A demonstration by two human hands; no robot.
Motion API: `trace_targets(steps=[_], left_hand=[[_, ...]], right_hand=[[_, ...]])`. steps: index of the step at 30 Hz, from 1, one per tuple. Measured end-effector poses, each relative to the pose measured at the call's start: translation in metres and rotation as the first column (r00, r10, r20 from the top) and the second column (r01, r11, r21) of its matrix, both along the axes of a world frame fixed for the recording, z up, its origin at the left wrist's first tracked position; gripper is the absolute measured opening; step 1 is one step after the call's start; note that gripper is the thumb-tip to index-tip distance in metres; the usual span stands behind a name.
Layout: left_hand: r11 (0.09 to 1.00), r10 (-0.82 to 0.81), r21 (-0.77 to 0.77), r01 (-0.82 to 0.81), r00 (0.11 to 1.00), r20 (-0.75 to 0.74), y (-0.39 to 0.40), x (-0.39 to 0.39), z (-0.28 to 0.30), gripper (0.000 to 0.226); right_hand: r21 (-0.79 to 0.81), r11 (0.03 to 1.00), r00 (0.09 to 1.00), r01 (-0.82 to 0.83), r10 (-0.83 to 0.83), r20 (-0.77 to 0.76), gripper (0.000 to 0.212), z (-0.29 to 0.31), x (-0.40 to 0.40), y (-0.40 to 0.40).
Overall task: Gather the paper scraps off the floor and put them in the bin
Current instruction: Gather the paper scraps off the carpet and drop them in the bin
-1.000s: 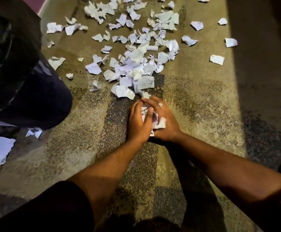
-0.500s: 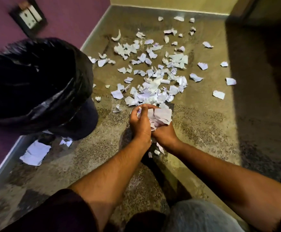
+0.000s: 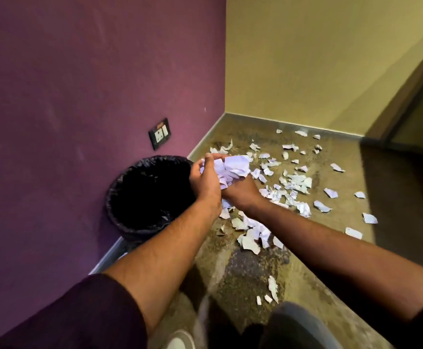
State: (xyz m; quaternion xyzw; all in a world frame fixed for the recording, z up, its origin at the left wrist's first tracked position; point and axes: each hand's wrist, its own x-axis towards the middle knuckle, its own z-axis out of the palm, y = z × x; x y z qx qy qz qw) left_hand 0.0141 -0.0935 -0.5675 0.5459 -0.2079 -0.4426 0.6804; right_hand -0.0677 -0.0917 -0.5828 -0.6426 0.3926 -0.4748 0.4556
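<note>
- The left hand (image 3: 205, 181) and right hand (image 3: 240, 193) are cupped together, fingers curled round a crumpled wad of paper scraps (image 3: 231, 168), which is raised off the floor.
- The wad sits just to the 3 o'clock side of the bin (image 3: 152, 222), a round bin lined with a black bag, standing against the purple wall (image 3: 79, 84); the left hand overlaps its rim in the view.
- Step in hand, as I judge it: carrying one gathered handful to the bin.
- Next move calls for shifting both hands toward 9 o'clock, over the bin's mouth, then letting go together so nothing spills outside.
- Many loose scraps (image 3: 293, 182) lie on the speckled floor (image 3: 331, 260) from 12 to 3 o'clock of the hands, and more under the wrists, so the task looks far from finished.
</note>
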Motion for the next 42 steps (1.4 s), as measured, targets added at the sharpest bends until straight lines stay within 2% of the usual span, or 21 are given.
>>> trace_targets(steps=[3,6,8,10,11,12,13,15,17,19,22,24,25,26,28,30,31,33,35,39,42], left_hand=[[0.998,0.051,0.021,-0.051,0.999,-0.018,-0.011,0.043,0.018,0.031],[0.991,0.079,0.103,-0.083,0.996,0.042,-0.021,0.089,0.021,0.033],[0.976,0.07,0.2,-0.092,0.991,0.115,-0.027,0.121,0.009,0.039],[0.942,-0.072,0.337,-0.008,0.972,0.224,-0.032,0.152,-0.012,0.052],[0.908,-0.197,0.416,0.058,0.934,0.299,-0.03,0.167,-0.021,0.057],[0.865,-0.332,0.485,0.129,0.872,0.36,-0.026,0.18,-0.026,0.059],[0.821,-0.449,0.537,0.193,0.799,0.399,-0.025,0.192,-0.031,0.057],[0.742,-0.592,0.601,0.296,0.711,0.38,-0.025,0.21,-0.033,0.06],[0.666,-0.68,0.641,0.382,0.663,0.312,-0.027,0.216,-0.032,0.062],[0.616,-0.734,0.673,0.409,0.608,0.303,-0.032,0.216,-0.031,0.054],[0.633,-0.753,0.695,0.341,0.478,0.452,-0.035,0.212,-0.032,0.035],[0.719,-0.685,0.648,0.251,0.41,0.602,-0.029,0.219,-0.036,0.029],[0.765,-0.637,0.602,0.229,0.404,0.656,-0.024,0.226,-0.042,0.027],[0.814,-0.577,0.539,0.218,0.418,0.702,-0.016,0.233,-0.046,0.022],[0.894,-0.447,0.383,0.231,0.508,0.737,0.012,0.246,-0.059,0.013],[0.945,-0.328,0.242,0.222,0.6,0.729,0.049,0.255,-0.076,0.018],[0.964,-0.261,0.172,0.203,0.597,0.758,0.067,0.259,-0.084,0.017],[0.986,-0.129,0.058,0.154,0.505,0.853,0.097,0.264,-0.102,0.019],[0.995,-0.02,-0.027,0.097,0.452,0.892,0.113,0.267,-0.122,0.018],[0.975,0.068,-0.134,0.177,0.339,0.938,0.108,0.266,-0.133,0.014],[0.955,0.053,-0.126,0.269,0.264,0.963,0.091,0.258,-0.131,0.012]], right_hand=[[0.003,0.996,0.996,-0.091,0.091,0.004,0.056,0.018,0.041,-0.013],[0.058,0.987,0.988,-0.152,0.153,-0.021,0.044,0.021,0.081,-0.028],[0.129,0.975,0.974,-0.184,0.198,-0.111,0.038,0.014,0.105,-0.039],[0.197,0.957,0.929,-0.215,0.262,-0.262,0.032,-0.002,0.126,-0.054],[0.211,0.951,0.896,-0.228,0.29,-0.336,0.03,-0.009,0.132,-0.057],[0.235,0.949,0.862,-0.208,0.292,-0.414,0.043,-0.018,0.138,-0.061],[0.254,0.95,0.832,-0.18,0.285,-0.476,0.065,-0.025,0.142,-0.064],[0.252,0.955,0.774,-0.157,0.277,-0.569,0.101,-0.029,0.146,-0.067],[0.21,0.962,0.718,-0.176,0.271,-0.641,0.112,-0.028,0.15,-0.072],[0.145,0.969,0.655,-0.199,0.242,-0.716,0.104,-0.027,0.155,-0.078],[0.027,0.975,0.606,-0.22,0.159,-0.779,0.065,-0.02,0.158,-0.072],[-0.082,0.979,0.654,-0.189,0.063,-0.754,0.041,-0.016,0.157,-0.062],[-0.125,0.98,0.708,-0.155,0.022,-0.706,0.033,-0.016,0.155,-0.054],[-0.158,0.981,0.773,-0.115,-0.012,-0.634,0.027,-0.016,0.152,-0.043],[-0.266,0.961,0.888,-0.069,-0.062,-0.456,0.016,-0.019,0.144,-0.013],[-0.412,0.907,0.94,-0.087,-0.062,-0.334,0.008,-0.028,0.137,0.023],[-0.466,0.876,0.948,-0.122,-0.036,-0.316,0.006,-0.036,0.133,0.039],[-0.512,0.821,0.94,-0.252,0.082,-0.332,0.006,-0.063,0.131,0.066],[-0.532,0.746,0.899,-0.399,0.206,-0.386,0.008,-0.096,0.132,0.084],[-0.564,0.574,0.786,-0.593,0.264,-0.559,0.009,-0.147,0.144,0.091],[-0.454,0.611,0.684,-0.649,0.206,-0.7,0.012,-0.179,0.149,0.082]])
